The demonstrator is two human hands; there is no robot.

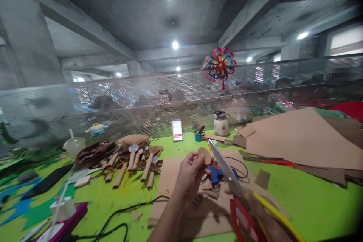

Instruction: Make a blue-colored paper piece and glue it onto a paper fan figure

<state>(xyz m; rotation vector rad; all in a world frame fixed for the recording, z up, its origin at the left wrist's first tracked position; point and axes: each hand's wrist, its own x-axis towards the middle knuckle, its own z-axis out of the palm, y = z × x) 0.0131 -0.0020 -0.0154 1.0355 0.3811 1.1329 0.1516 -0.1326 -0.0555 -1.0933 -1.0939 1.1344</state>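
Head view showed the left hand (pixel 190 174) pinching a small round tan cardboard disc (pixel 204 155) between thumb and fingertips, raised above the brown cardboard sheet (pixel 172 181) on the green table (pixel 306 200). Right hand (pixel 255 215), blurred at the lower edge, was closed round red-and-yellow-handled scissors (pixel 227 168), blades touching the disc's edge. Risk judged: fingertips sat just beside the blades and could be nicked; the thin grip could let the disc twist. Blue glue gun (pixel 214 174) lay beneath.
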